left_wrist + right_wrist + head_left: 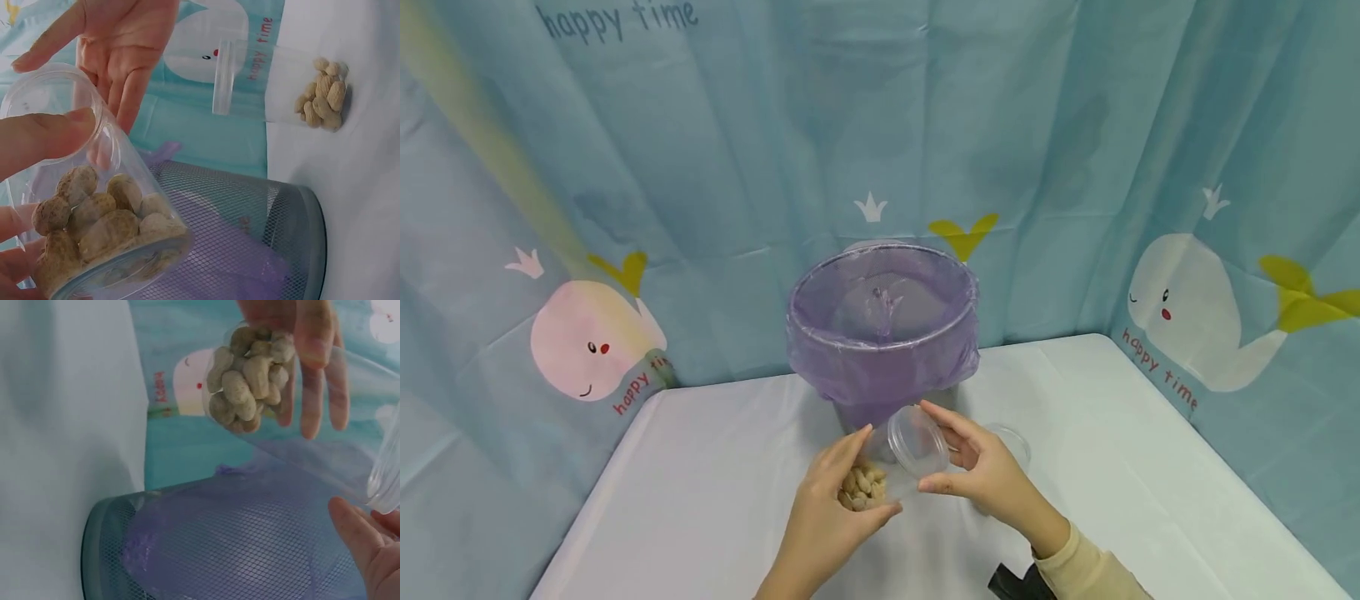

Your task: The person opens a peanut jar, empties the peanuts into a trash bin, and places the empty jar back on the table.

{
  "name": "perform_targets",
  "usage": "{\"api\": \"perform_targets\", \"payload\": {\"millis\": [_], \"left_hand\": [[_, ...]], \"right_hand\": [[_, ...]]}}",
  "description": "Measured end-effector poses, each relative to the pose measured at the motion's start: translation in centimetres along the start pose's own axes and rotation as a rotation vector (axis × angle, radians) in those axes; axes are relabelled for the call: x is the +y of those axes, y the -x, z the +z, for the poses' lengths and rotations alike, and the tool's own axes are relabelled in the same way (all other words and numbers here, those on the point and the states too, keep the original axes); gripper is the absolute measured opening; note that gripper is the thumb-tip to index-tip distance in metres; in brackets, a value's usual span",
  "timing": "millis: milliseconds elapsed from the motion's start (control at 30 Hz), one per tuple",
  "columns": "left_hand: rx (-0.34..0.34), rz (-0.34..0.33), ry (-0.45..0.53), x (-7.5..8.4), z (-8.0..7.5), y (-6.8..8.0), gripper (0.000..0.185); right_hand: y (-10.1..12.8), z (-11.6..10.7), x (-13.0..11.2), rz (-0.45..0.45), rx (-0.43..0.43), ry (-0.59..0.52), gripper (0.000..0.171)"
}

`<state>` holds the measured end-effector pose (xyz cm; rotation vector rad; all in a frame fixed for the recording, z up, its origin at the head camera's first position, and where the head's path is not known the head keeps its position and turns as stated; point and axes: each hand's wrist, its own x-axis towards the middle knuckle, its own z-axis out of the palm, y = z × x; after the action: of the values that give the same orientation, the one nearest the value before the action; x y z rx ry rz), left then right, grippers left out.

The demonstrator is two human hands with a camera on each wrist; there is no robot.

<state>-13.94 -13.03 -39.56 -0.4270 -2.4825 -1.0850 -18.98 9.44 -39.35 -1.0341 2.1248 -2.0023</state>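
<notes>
My left hand (831, 504) grips a clear plastic jar (140, 178), with its thumb and fingers around the side. Unshelled peanuts (244, 381) are gathered at the jar's bottom end. It lies tilted in the head view, its ringed mouth end (919, 442) toward the right. There my right hand (981, 467) spans the rim, thumb below and fingers above, the fingers fairly straight. In the left wrist view its palm shows beside the mouth, and in the right wrist view a fingertip is right at the rim.
Behind the hands stands a grey mesh bin (290, 231) lined with a purple bag (880, 367). A second clear jar (250, 81) with peanuts in its bottom stands on the white tabletop (1105, 467), partly hidden by my right hand. A blue printed curtain (1037, 125) surrounds the table.
</notes>
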Motion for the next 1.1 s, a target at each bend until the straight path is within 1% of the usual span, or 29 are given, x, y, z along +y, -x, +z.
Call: {"api": "perform_targets", "payload": {"millis": [100,167,300,400,600,833,933,1100], "left_hand": [[0.035,0.046,-0.072,-0.1,0.1,-0.1,0.090],[0.047,0.061,-0.101,0.0,0.1,-0.1,0.089],[0.066,0.062,-0.128,-0.1,0.2,-0.1,0.089],[0.080,0.069,-0.149,-0.1,0.3,0.1,0.091],[0.100,0.106,-0.177,-0.1,0.6,0.2,0.093],[0.116,0.115,-0.199,-0.1,0.6,0.4,0.095],[0.125,0.122,-0.201,-0.1,0.6,0.4,0.095],[0.125,0.131,-0.205,0.0,0.5,0.3,0.095]], "right_hand": [[0.1,-0.1,-0.4,0.060,0.030,0.024,0.082],[0.1,0.0,-0.6,0.065,0.058,0.038,0.081],[0.0,0.2,-1.2,0.059,0.129,0.036,0.076],[0.0,0.4,-1.4,0.072,0.158,0.027,0.075],[-0.1,0.9,-1.5,0.109,0.175,0.062,0.074],[-0.2,1.4,-1.4,0.139,0.203,0.139,0.068],[-0.2,1.5,-1.5,0.139,0.199,0.156,0.067],[-0.2,1.5,-1.4,0.112,0.191,0.168,0.065]]}}
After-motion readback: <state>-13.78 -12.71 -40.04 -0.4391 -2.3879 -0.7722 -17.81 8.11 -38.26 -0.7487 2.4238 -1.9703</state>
